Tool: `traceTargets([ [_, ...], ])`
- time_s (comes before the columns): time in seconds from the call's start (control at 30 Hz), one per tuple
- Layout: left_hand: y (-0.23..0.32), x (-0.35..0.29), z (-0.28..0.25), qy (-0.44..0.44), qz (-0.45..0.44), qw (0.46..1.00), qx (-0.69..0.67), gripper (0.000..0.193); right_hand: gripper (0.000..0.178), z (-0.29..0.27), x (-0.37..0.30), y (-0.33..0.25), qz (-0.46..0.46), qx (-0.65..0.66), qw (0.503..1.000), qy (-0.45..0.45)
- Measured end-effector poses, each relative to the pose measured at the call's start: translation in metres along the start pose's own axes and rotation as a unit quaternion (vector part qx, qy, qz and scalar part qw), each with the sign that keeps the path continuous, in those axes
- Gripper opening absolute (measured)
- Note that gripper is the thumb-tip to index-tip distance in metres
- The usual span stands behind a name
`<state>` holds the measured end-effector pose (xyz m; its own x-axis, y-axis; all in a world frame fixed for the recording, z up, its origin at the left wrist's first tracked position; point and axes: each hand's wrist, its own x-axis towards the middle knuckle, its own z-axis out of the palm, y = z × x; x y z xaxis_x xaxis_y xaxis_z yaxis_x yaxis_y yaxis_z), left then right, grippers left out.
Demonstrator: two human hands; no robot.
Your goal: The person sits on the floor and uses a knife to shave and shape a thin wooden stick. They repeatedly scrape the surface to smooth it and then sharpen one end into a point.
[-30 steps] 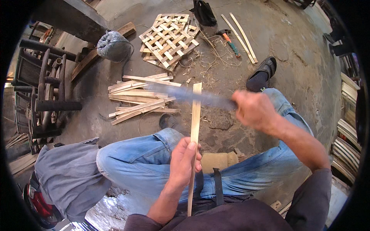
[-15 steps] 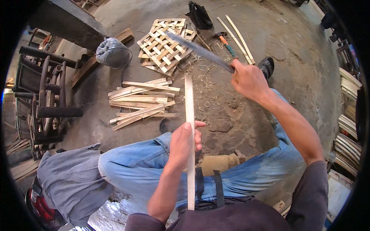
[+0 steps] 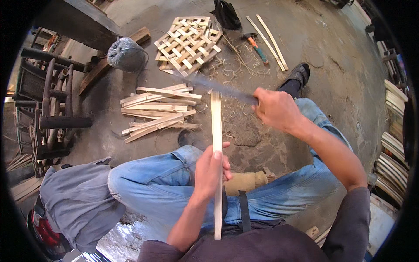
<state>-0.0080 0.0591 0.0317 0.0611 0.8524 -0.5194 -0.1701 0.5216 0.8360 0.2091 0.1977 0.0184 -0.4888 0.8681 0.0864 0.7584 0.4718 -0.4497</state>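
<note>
My left hand point(image 3: 210, 170) is wrapped around a long, pale bamboo strip point(image 3: 217, 126), which stands lengthwise in front of me with its lower end against my dark shirt. In my closed right hand point(image 3: 279, 109) is the handle of a long-bladed knife point(image 3: 218, 87). Its blade, smeared by motion, reaches leftward across the far end of the strip; whether it touches the wood I cannot tell. A loose pile of split bamboo pieces point(image 3: 159, 107) lies left of the strip. Beyond, several woven lattice panels point(image 3: 187, 46) are stacked on the floor.
A hammer point(image 3: 256, 48) and two thin strips point(image 3: 270, 41) lie at the far right, near my sandalled foot point(image 3: 299, 74). A grey plastic-wrapped bundle point(image 3: 126, 54) and dark chairs point(image 3: 56, 100) stand left. Shavings litter the floor. Stacked strips point(image 3: 393, 161) line the right side.
My right hand has come slightly nearer and left, bringing the blade down to the strip's far end. The left hand still grips the strip, a little lower in view.
</note>
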Motion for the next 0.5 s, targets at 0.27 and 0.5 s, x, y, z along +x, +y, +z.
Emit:
traceTargets([
  [0.27, -0.037, -0.016, -0.017, 0.065, -0.074, 0.995, -0.012, 0.054, 0.015, 0.012, -0.050, -0.053, -0.130, -0.023, 0.989, -0.072],
  [0.5, 0.003, 0.003, -0.013, -0.093, -0.025, 0.989, -0.111, 0.059, 0.010, -0.022, 0.017, 0.004, 0.041, -0.034, 0.997, 0.059],
])
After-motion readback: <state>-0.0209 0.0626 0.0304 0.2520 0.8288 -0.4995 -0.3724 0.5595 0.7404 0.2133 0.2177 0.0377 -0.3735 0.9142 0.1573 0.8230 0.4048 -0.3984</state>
